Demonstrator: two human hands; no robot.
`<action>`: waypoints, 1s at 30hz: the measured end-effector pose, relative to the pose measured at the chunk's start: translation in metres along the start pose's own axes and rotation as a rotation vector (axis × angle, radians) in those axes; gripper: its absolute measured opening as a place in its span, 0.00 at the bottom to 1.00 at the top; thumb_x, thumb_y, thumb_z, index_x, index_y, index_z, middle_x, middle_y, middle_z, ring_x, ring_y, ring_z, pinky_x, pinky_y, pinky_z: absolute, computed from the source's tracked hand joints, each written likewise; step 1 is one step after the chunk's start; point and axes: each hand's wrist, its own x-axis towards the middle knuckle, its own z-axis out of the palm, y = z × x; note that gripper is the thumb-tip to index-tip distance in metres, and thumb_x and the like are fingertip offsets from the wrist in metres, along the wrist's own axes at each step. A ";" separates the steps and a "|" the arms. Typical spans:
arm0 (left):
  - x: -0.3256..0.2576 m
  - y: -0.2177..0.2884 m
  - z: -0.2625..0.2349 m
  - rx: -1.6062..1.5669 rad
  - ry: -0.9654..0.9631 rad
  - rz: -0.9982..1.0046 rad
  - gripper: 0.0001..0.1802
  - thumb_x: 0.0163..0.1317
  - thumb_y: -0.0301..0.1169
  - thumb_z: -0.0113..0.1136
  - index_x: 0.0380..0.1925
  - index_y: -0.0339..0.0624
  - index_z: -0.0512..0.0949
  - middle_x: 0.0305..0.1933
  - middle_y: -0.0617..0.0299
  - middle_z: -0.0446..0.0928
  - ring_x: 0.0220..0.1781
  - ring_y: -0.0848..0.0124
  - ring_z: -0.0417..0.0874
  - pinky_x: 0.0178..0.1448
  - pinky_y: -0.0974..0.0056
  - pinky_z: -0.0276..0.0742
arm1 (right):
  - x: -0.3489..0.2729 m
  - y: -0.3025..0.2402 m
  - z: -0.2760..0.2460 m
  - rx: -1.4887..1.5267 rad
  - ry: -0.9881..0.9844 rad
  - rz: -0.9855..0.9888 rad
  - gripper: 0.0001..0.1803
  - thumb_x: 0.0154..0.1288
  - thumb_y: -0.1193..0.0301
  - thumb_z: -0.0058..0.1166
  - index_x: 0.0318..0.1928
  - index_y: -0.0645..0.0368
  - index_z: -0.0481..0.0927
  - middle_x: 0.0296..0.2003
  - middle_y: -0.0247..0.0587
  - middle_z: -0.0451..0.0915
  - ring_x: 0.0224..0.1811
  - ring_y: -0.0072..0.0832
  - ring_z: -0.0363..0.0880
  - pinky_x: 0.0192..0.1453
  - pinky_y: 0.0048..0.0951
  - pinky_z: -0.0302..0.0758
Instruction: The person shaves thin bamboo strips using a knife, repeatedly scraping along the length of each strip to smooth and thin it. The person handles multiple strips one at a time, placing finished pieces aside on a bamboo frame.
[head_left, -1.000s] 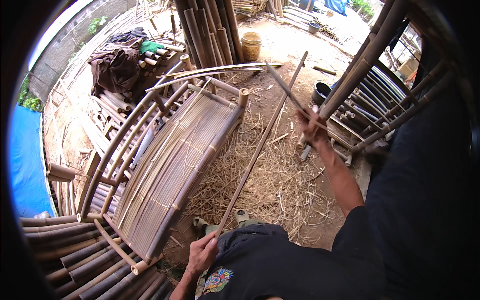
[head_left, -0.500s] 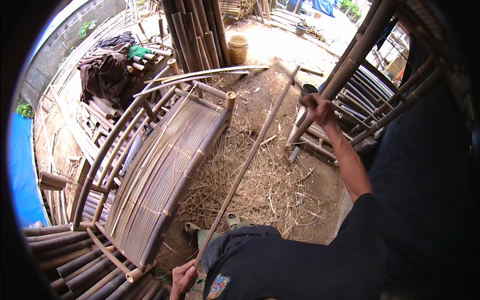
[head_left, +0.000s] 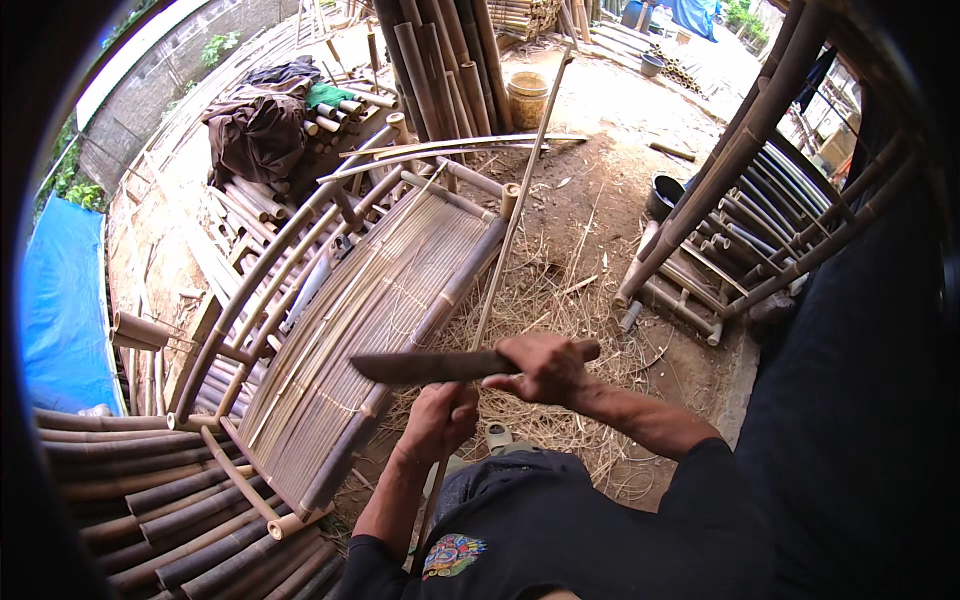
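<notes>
My left hand (head_left: 438, 420) is closed round a long, thin bamboo strip (head_left: 518, 225) in front of my body. The strip slants from beside my shirt up past the corner of a bamboo bench (head_left: 350, 310). In my right hand (head_left: 545, 368) is a machete (head_left: 430, 368), gripped by its handle. Its dark, broad blade points left, crossing in front of the strip just above my left fist and overlapping the bench's near edge in the view. Whether the blade touches the strip, I cannot tell.
Bamboo shavings (head_left: 570, 310) litter the ground ahead. Stacked bamboo poles (head_left: 190, 520) lie at the lower left, and upright poles (head_left: 440, 80) stand at the back near a yellowish bucket (head_left: 527, 100). A bamboo frame (head_left: 740, 150) rises at the right, beside a black bucket (head_left: 664, 195).
The machete in my right hand has come down and left from the far right. My left hand has moved up and right, and the strip now stands steeper. The view has shifted slightly.
</notes>
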 end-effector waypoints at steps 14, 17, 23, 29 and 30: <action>-0.046 -0.027 0.001 0.016 -0.020 -0.007 0.26 0.75 0.43 0.45 0.69 0.47 0.61 0.16 0.74 0.55 0.13 0.83 0.52 0.17 0.75 0.51 | 0.009 0.053 -0.022 -0.055 0.093 0.140 0.35 0.69 0.36 0.35 0.27 0.55 0.73 0.18 0.38 0.76 0.14 0.24 0.75 0.15 0.32 0.75; -0.057 -0.033 -0.003 0.050 -0.021 -0.026 0.27 0.74 0.43 0.45 0.69 0.45 0.61 0.16 0.73 0.54 0.13 0.82 0.53 0.18 0.74 0.51 | 0.016 0.088 -0.025 -0.166 0.119 0.245 0.35 0.69 0.35 0.34 0.27 0.54 0.73 0.16 0.35 0.74 0.13 0.23 0.74 0.13 0.31 0.74; -0.103 -0.058 -0.033 0.105 -0.019 -0.113 0.28 0.73 0.44 0.48 0.68 0.42 0.62 0.16 0.73 0.55 0.14 0.82 0.54 0.19 0.73 0.52 | 0.019 0.143 -0.073 -0.316 0.122 0.506 0.35 0.68 0.35 0.36 0.33 0.55 0.79 0.22 0.47 0.80 0.22 0.41 0.82 0.24 0.41 0.76; -0.171 -0.082 -0.085 0.104 -0.035 -0.166 0.28 0.73 0.42 0.48 0.65 0.35 0.64 0.16 0.72 0.56 0.15 0.81 0.55 0.20 0.71 0.52 | 0.016 0.203 -0.124 -0.411 0.198 0.631 0.36 0.67 0.34 0.36 0.31 0.55 0.78 0.16 0.42 0.78 0.22 0.40 0.82 0.26 0.43 0.77; -0.176 -0.083 -0.085 0.111 -0.027 -0.176 0.30 0.72 0.43 0.51 0.65 0.34 0.65 0.17 0.71 0.57 0.15 0.80 0.56 0.20 0.71 0.53 | 0.014 0.206 -0.129 -0.461 0.185 0.584 0.36 0.67 0.34 0.36 0.32 0.55 0.79 0.18 0.43 0.79 0.24 0.40 0.83 0.28 0.41 0.76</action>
